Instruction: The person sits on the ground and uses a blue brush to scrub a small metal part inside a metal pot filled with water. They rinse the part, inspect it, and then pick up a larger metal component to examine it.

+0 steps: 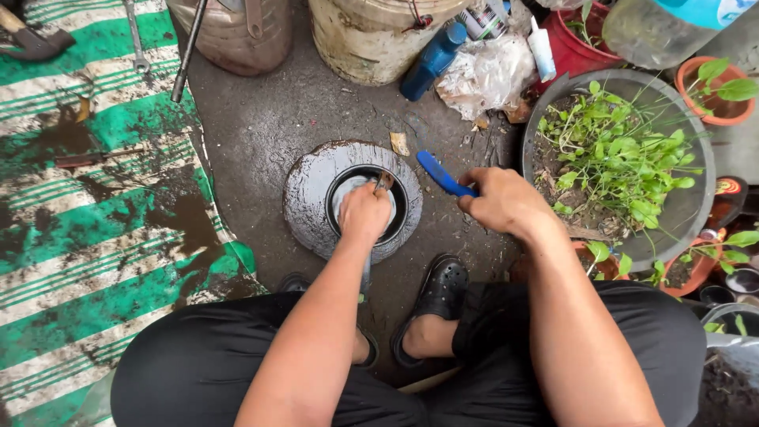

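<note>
A small wet tyre [308, 198] lies flat on the dark ground between my knees, with a metal rim [399, 207] inside it. My left hand [364, 213] is closed around a tool whose tip [385, 182] pokes up over the rim's centre. To the right of the tyre my right hand [502, 202] grips a blue-handled brush [441, 174], its blue end pointing up and left above the ground. My black clogs [440, 289] stand just below the tyre.
A green-and-white striped mat [87, 229], stained dark, covers the left side with a hammer [35, 41] and wrench [136, 35] on it. Buckets [371, 35], a blue bottle [431, 62] and a plastic bag [489, 75] stand behind. Plant pots [617, 158] crowd the right.
</note>
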